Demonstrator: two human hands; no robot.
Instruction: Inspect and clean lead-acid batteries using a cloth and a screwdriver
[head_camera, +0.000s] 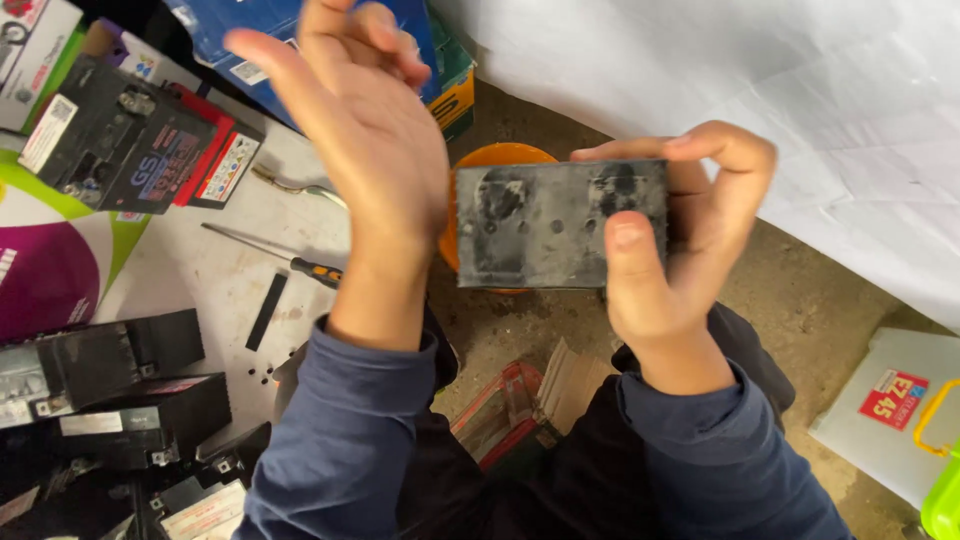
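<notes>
My right hand grips a dirty grey rectangular battery cover by its right end, thumb on the face and fingers curled over the top edge. The cover shows a row of small holes and dark stains. My left hand is raised just left of the cover, fingers apart and palm toward it, holding nothing. Behind the cover an orange round container sits on the ground, mostly hidden.
Several black batteries lie on a white board at the left, with more at the lower left. A screwdriver with an orange-black handle and a black strip lie on the board. White sheeting hangs at right; a pale case sits lower right.
</notes>
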